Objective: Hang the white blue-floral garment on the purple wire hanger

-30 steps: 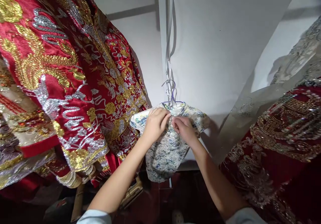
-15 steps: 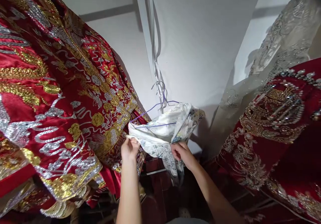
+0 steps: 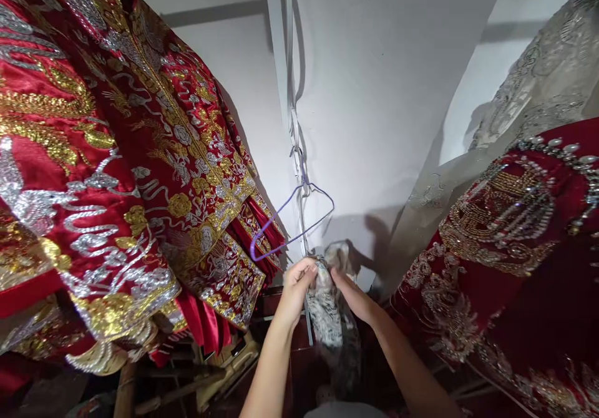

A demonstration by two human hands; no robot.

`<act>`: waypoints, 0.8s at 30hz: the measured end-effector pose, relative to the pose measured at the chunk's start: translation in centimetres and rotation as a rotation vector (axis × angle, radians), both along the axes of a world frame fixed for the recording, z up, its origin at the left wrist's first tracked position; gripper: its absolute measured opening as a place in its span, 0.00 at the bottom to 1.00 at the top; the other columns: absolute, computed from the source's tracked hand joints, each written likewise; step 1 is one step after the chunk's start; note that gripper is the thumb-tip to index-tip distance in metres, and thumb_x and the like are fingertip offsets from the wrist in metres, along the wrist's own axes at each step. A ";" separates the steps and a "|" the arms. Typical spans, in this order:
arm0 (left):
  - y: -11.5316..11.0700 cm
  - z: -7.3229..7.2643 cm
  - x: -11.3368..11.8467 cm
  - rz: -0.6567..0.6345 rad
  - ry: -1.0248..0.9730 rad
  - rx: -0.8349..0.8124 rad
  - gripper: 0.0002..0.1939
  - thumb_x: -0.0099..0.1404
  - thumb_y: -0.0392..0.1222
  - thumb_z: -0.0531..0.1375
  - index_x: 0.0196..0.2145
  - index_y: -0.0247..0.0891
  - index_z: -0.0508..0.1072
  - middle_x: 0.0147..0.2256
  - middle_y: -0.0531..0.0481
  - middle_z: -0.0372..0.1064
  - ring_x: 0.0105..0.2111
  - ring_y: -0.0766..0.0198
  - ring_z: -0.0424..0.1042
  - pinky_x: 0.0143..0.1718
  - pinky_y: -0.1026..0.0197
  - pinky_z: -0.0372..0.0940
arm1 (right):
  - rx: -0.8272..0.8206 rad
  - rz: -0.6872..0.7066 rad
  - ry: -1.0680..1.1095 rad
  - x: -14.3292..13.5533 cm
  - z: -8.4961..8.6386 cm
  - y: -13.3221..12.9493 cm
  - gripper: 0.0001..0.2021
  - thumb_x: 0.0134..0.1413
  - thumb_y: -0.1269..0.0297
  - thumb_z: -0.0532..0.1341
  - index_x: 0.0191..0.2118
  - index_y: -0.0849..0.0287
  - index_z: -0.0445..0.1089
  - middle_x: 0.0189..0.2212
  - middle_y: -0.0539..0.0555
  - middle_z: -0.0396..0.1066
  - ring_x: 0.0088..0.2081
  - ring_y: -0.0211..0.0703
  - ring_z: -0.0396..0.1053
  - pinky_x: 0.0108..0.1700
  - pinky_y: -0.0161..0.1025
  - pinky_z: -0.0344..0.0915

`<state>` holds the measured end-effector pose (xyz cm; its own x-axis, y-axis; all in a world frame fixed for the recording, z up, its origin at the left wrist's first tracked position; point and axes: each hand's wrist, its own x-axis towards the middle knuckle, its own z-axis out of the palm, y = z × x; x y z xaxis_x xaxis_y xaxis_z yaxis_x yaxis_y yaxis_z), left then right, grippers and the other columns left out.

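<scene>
A light patterned garment [image 3: 327, 318] dangles from my two hands, bunched at the top and blurred lower down. My left hand [image 3: 299, 281] pinches its upper left edge between thumb and fingers. On its right side, my right hand [image 3: 349, 290] is closed on the cloth, its fingertips partly hidden by the fabric. Just above my hands, a purple wire hanger [image 3: 276, 214] hangs bare and tilted, apart from the garment. Its hook is caught on a white strap [image 3: 294, 134] that runs down the wall.
On the left hangs a red jacket [image 3: 182, 156] with gold and silver embroidery. To the right are a beaded dark red gown [image 3: 486, 249] and a sheer whitish gown [image 3: 538, 75]. Wooden pieces [image 3: 229, 368] lie low on the left. A pale wall [image 3: 374, 93] stands behind.
The garment has come off the purple hanger and now hangs from my hands below it. My left hand has moved right, closer to my right hand. The hanger swings bare.
</scene>
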<state>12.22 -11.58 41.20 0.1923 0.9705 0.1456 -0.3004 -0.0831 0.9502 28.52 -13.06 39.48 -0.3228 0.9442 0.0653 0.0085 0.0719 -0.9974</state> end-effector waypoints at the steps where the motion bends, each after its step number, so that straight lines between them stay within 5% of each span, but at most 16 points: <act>1: 0.0 0.2 0.1 0.028 0.086 0.053 0.15 0.63 0.51 0.63 0.30 0.35 0.74 0.29 0.50 0.68 0.32 0.62 0.66 0.37 0.62 0.61 | -0.030 0.098 0.007 -0.3 0.5 0.0 0.19 0.64 0.45 0.53 0.45 0.53 0.72 0.39 0.56 0.71 0.44 0.50 0.67 0.49 0.44 0.63; 5: -0.1 0.1 -1.4 0.131 0.255 0.202 0.13 0.64 0.51 0.63 0.35 0.37 0.76 0.42 0.44 0.70 0.46 0.55 0.68 0.49 0.58 0.61 | -0.079 0.285 -0.079 -0.9 0.8 0.5 0.11 0.52 0.58 0.66 0.41 0.57 0.73 0.33 0.52 0.72 0.37 0.47 0.69 0.42 0.42 0.66; 9: -2.7 -1.1 -4.1 -0.229 0.355 0.092 0.17 0.68 0.53 0.57 0.47 0.41 0.75 0.41 0.45 0.72 0.45 0.56 0.70 0.49 0.56 0.63 | 0.090 0.145 -0.130 -0.2 1.6 1.1 0.05 0.52 0.67 0.61 0.33 0.58 0.75 0.29 0.53 0.74 0.36 0.48 0.70 0.39 0.41 0.66; 12: -5.2 -2.0 -5.9 -0.391 0.579 0.075 0.13 0.66 0.49 0.60 0.43 0.40 0.78 0.37 0.48 0.74 0.39 0.56 0.72 0.44 0.59 0.65 | 0.306 -0.035 -0.106 0.9 4.0 2.1 0.12 0.49 0.71 0.58 0.38 0.56 0.77 0.37 0.54 0.77 0.41 0.50 0.73 0.45 0.43 0.67; 14: -6.0 -2.0 -7.2 -0.317 0.730 0.103 0.09 0.64 0.45 0.61 0.38 0.40 0.78 0.34 0.50 0.75 0.33 0.57 0.72 0.38 0.61 0.64 | 0.433 -0.179 -0.116 1.2 5.7 3.7 0.19 0.49 0.72 0.57 0.46 0.54 0.76 0.46 0.55 0.77 0.49 0.50 0.72 0.50 0.43 0.66; 17: -5.7 -0.6 -9.6 -0.043 0.845 0.137 0.06 0.62 0.44 0.62 0.32 0.42 0.77 0.27 0.50 0.74 0.26 0.58 0.70 0.32 0.62 0.62 | 0.513 -0.366 -0.150 1.0 6.7 7.2 0.21 0.52 0.68 0.56 0.52 0.56 0.73 0.52 0.56 0.74 0.55 0.51 0.69 0.56 0.45 0.63; 21: -3.6 2.5 -13.0 0.083 1.008 0.166 0.14 0.62 0.45 0.62 0.20 0.42 0.71 0.16 0.53 0.64 0.17 0.62 0.61 0.25 0.62 0.57 | 0.348 -0.407 -0.305 0.4 5.4 11.6 0.15 0.53 0.60 0.54 0.36 0.61 0.75 0.35 0.59 0.78 0.41 0.53 0.73 0.44 0.44 0.68; 24: -2.2 5.1 -14.9 0.146 1.059 0.292 0.15 0.60 0.47 0.63 0.18 0.42 0.71 0.16 0.52 0.66 0.19 0.59 0.65 0.35 0.59 0.64 | 0.293 -0.454 -0.377 0.5 4.3 12.4 0.14 0.50 0.57 0.56 0.31 0.62 0.74 0.30 0.60 0.77 0.36 0.55 0.73 0.38 0.44 0.67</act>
